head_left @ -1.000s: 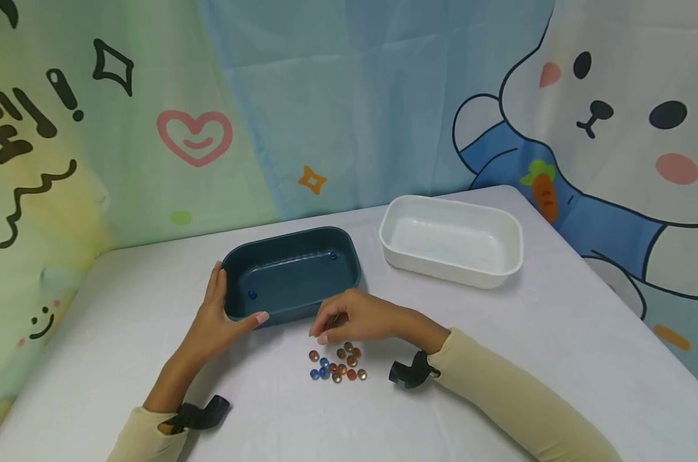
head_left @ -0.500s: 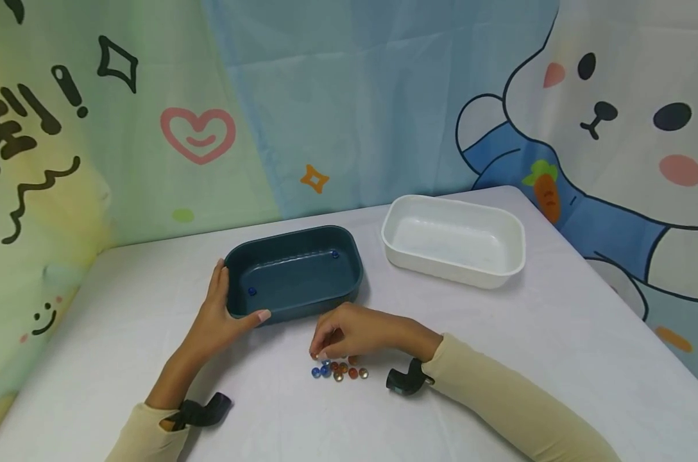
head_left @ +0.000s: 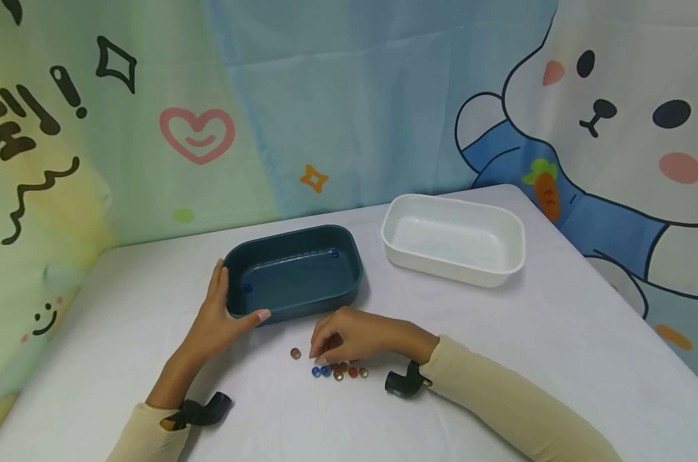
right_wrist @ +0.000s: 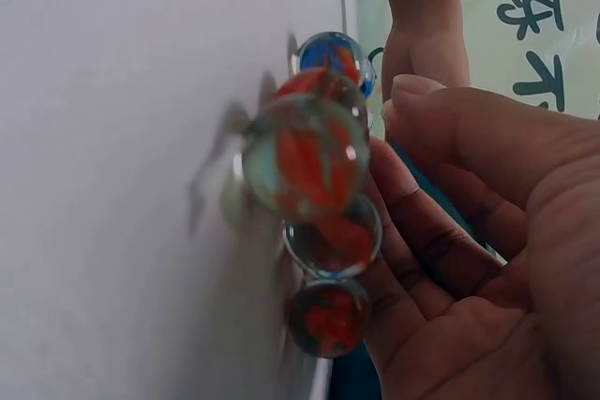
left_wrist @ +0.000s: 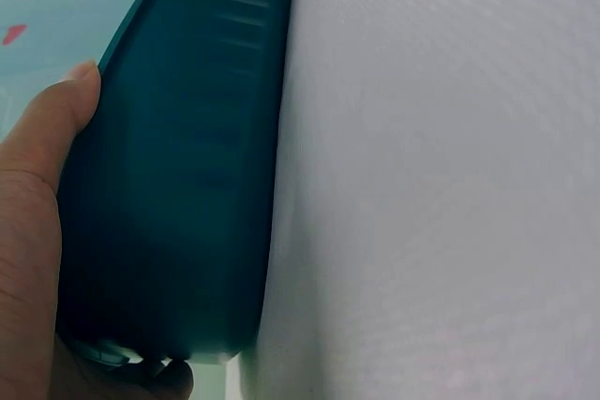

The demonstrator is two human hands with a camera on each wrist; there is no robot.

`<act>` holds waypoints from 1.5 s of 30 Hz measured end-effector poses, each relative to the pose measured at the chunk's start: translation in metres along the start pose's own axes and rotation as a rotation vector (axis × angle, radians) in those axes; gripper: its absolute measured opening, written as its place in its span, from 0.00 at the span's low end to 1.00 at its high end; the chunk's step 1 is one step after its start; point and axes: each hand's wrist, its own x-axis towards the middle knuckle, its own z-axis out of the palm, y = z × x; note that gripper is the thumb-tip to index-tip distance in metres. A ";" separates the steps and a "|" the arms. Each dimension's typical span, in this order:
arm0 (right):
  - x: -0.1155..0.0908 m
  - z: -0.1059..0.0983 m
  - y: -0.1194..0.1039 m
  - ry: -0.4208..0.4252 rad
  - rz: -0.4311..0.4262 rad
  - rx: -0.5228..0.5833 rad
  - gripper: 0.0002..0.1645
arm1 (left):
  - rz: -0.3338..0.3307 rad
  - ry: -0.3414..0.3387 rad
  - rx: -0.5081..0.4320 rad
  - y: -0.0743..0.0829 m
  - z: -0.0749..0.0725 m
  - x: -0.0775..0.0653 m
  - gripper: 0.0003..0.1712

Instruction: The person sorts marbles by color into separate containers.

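Note:
My left hand (head_left: 219, 321) holds the near left corner of a dark teal rectangular tub (head_left: 291, 309), thumb on the front wall and fingers along the left end. Two small blue marbles lie inside, one at the left (head_left: 247, 288) and another at the right (head_left: 334, 253). In front of the tub, my right hand (head_left: 351, 333) bends its fingers down at a cluster of glass marbles (head_left: 339, 376). Marbles in the right wrist view, including a clear one with red swirls (right_wrist: 309, 156), partly cover its fingertips; any marble between them cannot be made out. A reddish marble (head_left: 295, 353) lies just left of the fingertips.
A white rectangular tub (head_left: 453, 266) stands at the back right with no marbles visible inside. White cloth covers the table (head_left: 441, 417), and a printed curtain (head_left: 355, 115) hangs behind. Each wrist wears a black camera, one on the left (head_left: 204, 410), one on the right (head_left: 405, 382).
My right hand has come down and toward me over the marbles, hiding some. A reddish marble now lies apart on the left. The left blue marble in the teal tub has shifted slightly; my left hand stays put.

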 end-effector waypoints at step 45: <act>-0.001 0.001 -0.002 -0.013 0.020 -0.049 0.07 | 0.005 -0.005 -0.015 -0.001 -0.001 0.001 0.69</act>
